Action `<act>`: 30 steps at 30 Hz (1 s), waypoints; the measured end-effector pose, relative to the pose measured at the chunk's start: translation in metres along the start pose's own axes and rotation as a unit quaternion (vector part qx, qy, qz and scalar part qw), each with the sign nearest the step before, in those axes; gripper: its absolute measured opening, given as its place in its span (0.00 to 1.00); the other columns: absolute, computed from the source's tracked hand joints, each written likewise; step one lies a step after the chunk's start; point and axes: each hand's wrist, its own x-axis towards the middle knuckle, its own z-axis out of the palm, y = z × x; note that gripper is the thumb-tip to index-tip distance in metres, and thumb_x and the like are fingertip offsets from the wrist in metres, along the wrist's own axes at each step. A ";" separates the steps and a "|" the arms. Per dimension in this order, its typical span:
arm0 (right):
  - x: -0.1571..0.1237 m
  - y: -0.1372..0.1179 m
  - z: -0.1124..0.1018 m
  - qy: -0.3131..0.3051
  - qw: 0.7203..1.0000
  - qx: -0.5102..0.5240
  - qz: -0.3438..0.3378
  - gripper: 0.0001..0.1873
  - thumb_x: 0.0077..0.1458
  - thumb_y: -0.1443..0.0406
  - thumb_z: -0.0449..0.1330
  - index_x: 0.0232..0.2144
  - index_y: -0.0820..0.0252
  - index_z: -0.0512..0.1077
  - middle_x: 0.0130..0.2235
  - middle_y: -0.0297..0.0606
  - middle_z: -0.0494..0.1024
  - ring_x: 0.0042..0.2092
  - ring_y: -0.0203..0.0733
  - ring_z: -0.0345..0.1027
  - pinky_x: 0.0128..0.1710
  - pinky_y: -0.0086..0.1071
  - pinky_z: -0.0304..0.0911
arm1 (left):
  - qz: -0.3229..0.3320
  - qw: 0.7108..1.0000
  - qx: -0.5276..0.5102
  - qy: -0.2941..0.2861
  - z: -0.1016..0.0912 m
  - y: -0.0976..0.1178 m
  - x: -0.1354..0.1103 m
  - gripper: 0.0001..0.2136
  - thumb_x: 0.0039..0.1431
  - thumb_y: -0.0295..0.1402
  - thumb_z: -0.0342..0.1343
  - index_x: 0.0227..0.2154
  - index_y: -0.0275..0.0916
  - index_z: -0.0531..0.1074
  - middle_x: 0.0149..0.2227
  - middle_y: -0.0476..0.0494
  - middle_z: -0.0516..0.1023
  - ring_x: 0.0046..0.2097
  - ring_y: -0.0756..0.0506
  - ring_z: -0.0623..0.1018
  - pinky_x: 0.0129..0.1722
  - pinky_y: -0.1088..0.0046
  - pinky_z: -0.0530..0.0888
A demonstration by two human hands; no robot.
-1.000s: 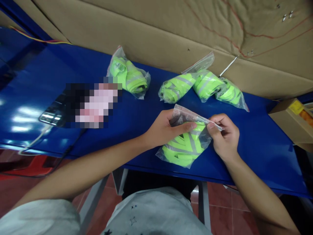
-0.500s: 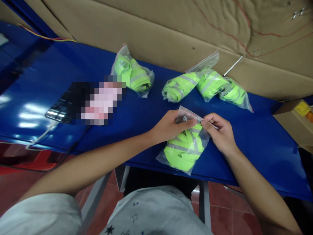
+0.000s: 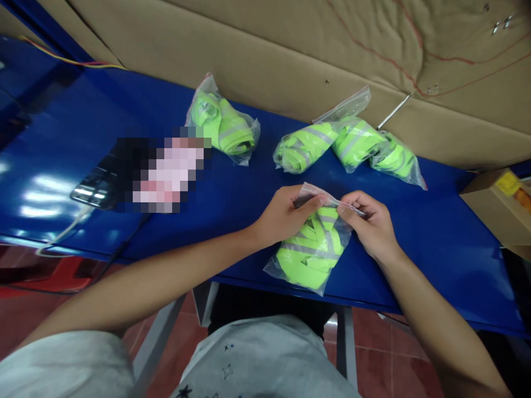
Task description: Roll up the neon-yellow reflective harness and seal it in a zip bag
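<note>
Right of the frame's centre, my left hand [image 3: 280,216] and right hand [image 3: 369,224] both pinch the zip bag of reflective webbing [image 3: 314,256] by its top; I'd keep that edge taut, flat.

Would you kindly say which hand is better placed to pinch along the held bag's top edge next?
Probably the right hand: its thumb and fingers pinch that edge, while the left hand grips the bag, thumb across its front.

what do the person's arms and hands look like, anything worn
The left hand and right hand are bare, with no gloves or wristbands visible. A loose, pale grey short sleeve shows on the left; no right sleeve is visible.
</note>
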 end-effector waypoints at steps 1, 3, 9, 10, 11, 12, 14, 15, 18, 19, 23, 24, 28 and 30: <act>0.000 0.000 0.001 0.005 1.000 -0.001 -0.004 0.12 0.61 0.57 0.69 0.32 0.57 0.76 0.24 0.29 0.69 0.24 0.30 0.58 0.25 0.27 0.52 | 0.006 1.000 0.001 0.003 0.001 0.000 -0.001 0.14 0.69 0.43 0.60 0.40 0.38 0.85 0.43 0.43 0.88 0.47 0.46 0.85 0.49 0.72 0.78; -0.001 -0.001 0.001 0.011 1.000 -0.008 -0.010 0.11 0.61 0.58 0.68 0.32 0.57 0.76 0.24 0.28 0.69 0.24 0.30 0.57 0.24 0.27 0.52 | 0.012 1.000 0.005 0.007 0.003 0.001 -0.002 0.14 0.69 0.43 0.60 0.40 0.38 0.84 0.43 0.44 0.88 0.46 0.46 0.85 0.49 0.73 0.79; 0.000 -0.003 0.006 0.020 0.998 -0.035 -0.041 0.09 0.62 0.61 0.66 0.32 0.58 0.74 0.24 0.28 0.70 0.24 0.30 0.58 0.23 0.25 0.53 | -0.007 0.999 -0.006 0.036 0.007 0.002 -0.003 0.12 0.66 0.42 0.63 0.41 0.38 0.83 0.43 0.44 0.87 0.44 0.47 0.85 0.47 0.74 0.78; -0.001 -0.003 0.007 0.029 0.997 -0.045 -0.057 0.08 0.63 0.61 0.66 0.32 0.58 0.74 0.25 0.29 0.71 0.25 0.30 0.60 0.24 0.25 0.54 | -0.011 0.999 -0.011 0.045 0.007 0.002 -0.003 0.12 0.65 0.42 0.65 0.40 0.37 0.83 0.42 0.44 0.87 0.43 0.47 0.84 0.45 0.74 0.78; -0.002 -0.004 0.008 0.040 0.995 -0.058 -0.076 0.08 0.63 0.62 0.66 0.32 0.58 0.74 0.26 0.29 0.73 0.25 0.30 0.61 0.24 0.25 0.56 | -0.017 0.998 -0.015 0.050 0.006 0.002 -0.002 0.12 0.64 0.42 0.66 0.40 0.37 0.83 0.41 0.44 0.87 0.42 0.47 0.84 0.43 0.74 0.78; -0.003 -0.004 0.009 0.050 0.991 -0.072 -0.097 0.07 0.64 0.63 0.65 0.33 0.57 0.74 0.27 0.29 0.74 0.26 0.30 0.63 0.26 0.25 0.58 | -0.024 0.998 -0.019 0.051 0.006 0.003 -0.002 0.12 0.62 0.42 0.67 0.39 0.36 0.83 0.39 0.44 0.87 0.40 0.47 0.84 0.41 0.73 0.78; -0.005 -0.005 0.010 0.065 0.983 -0.105 -0.135 0.06 0.64 0.64 0.66 0.34 0.57 0.74 0.30 0.29 0.76 0.28 0.30 0.66 0.28 0.25 0.61 | -0.038 0.998 -0.026 0.043 0.004 0.003 -0.001 0.12 0.61 0.41 0.68 0.37 0.36 0.83 0.37 0.44 0.86 0.38 0.47 0.83 0.39 0.73 0.77; -0.007 -0.006 0.010 0.067 0.979 -0.122 -0.150 0.05 0.64 0.65 0.66 0.34 0.57 0.73 0.30 0.30 0.76 0.29 0.30 0.68 0.30 0.26 0.63 | -0.039 0.998 -0.029 0.039 0.003 0.004 -0.001 0.11 0.61 0.41 0.68 0.36 0.36 0.83 0.36 0.44 0.86 0.37 0.47 0.83 0.38 0.73 0.77; -0.009 -0.007 0.010 0.064 0.970 -0.157 -0.173 0.04 0.64 0.66 0.66 0.36 0.56 0.73 0.31 0.29 0.77 0.30 0.31 0.69 0.32 0.26 0.64 | -0.025 0.999 -0.024 0.043 0.002 0.004 -0.001 0.08 0.60 0.38 0.67 0.34 0.38 0.83 0.36 0.45 0.86 0.36 0.49 0.82 0.37 0.74 0.76; -0.009 -0.007 0.010 0.059 0.970 -0.160 -0.175 0.04 0.64 0.67 0.65 0.36 0.56 0.74 0.32 0.29 0.78 0.31 0.31 0.70 0.32 0.27 0.64 | -0.020 0.999 -0.015 0.045 0.003 0.003 -0.002 0.08 0.60 0.37 0.67 0.34 0.38 0.83 0.36 0.46 0.86 0.36 0.49 0.81 0.36 0.74 0.75; -0.010 -0.006 0.010 0.037 0.969 -0.157 -0.188 0.03 0.64 0.68 0.65 0.38 0.56 0.74 0.35 0.30 0.79 0.34 0.32 0.72 0.35 0.28 0.66 | -0.003 0.999 0.011 0.030 0.004 0.003 -0.004 0.08 0.61 0.38 0.66 0.35 0.38 0.82 0.35 0.47 0.86 0.35 0.50 0.80 0.35 0.75 0.73; -0.010 -0.006 0.010 0.036 0.968 -0.157 -0.191 0.03 0.64 0.68 0.65 0.38 0.56 0.74 0.35 0.30 0.79 0.34 0.32 0.72 0.35 0.28 0.66 | 0.000 1.000 0.011 0.020 0.005 0.003 -0.005 0.08 0.62 0.38 0.66 0.36 0.38 0.82 0.36 0.47 0.86 0.35 0.50 0.80 0.36 0.75 0.74; -0.010 -0.005 0.011 0.043 0.966 -0.164 -0.196 0.04 0.63 0.68 0.66 0.37 0.56 0.74 0.34 0.31 0.78 0.33 0.33 0.71 0.35 0.30 0.66 | 0.019 1.000 0.017 -0.001 0.005 0.003 -0.005 0.09 0.66 0.39 0.63 0.38 0.38 0.82 0.39 0.46 0.86 0.41 0.49 0.83 0.43 0.75 0.75; -0.010 -0.006 0.010 0.045 0.964 -0.174 -0.196 0.04 0.63 0.68 0.66 0.36 0.56 0.74 0.34 0.31 0.78 0.33 0.34 0.71 0.35 0.31 0.66 | 0.015 1.000 0.015 0.004 0.004 0.003 -0.005 0.12 0.69 0.42 0.61 0.40 0.38 0.82 0.41 0.45 0.86 0.42 0.49 0.83 0.44 0.75 0.75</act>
